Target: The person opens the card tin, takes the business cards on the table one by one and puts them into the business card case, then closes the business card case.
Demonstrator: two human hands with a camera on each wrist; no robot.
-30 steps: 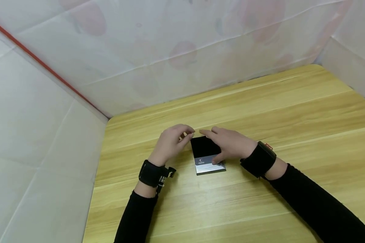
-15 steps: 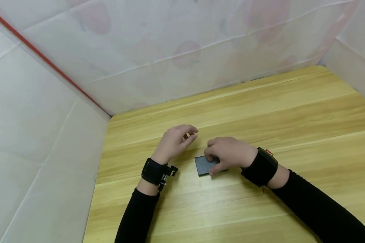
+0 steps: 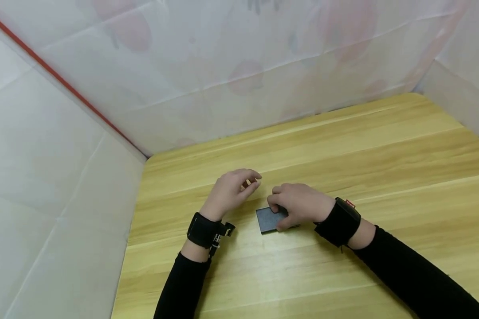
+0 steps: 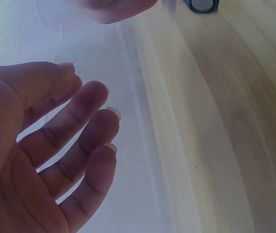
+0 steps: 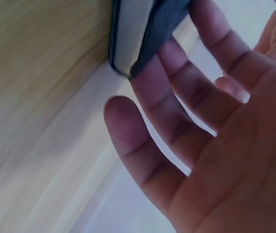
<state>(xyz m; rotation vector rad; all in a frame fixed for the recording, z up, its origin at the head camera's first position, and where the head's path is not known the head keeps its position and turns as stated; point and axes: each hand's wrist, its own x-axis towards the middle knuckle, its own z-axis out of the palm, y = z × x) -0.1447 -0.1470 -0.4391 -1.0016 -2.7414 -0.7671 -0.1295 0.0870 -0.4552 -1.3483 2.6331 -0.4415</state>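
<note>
A small flat grey folding case (image 3: 268, 220) lies folded near the middle of the table in the head view. My right hand (image 3: 303, 203) grips it, with the thumb at its near edge and curled fingers at the far side; the hand hides its right part. The right wrist view shows dark covers and a pale edge of the case (image 5: 133, 36) against the fingers (image 5: 152, 82). To the left and slightly beyond, my left hand (image 3: 229, 191) hovers apart from the case, holding nothing. Its fingers (image 4: 89, 141) are loosely bent.
The wood-grain table (image 3: 343, 159) reaches back to a pale patterned curtain (image 3: 243, 66). At the left is a white sheet (image 3: 56, 177) with a red strip (image 3: 64, 84). Black bands (image 3: 339, 221) with cameras are strapped round both wrists.
The case lay unfolded, with black and shiny parts showing; it is now folded with its grey face up. My right hand moved nearer and curled round it; the left hand barely moved.
</note>
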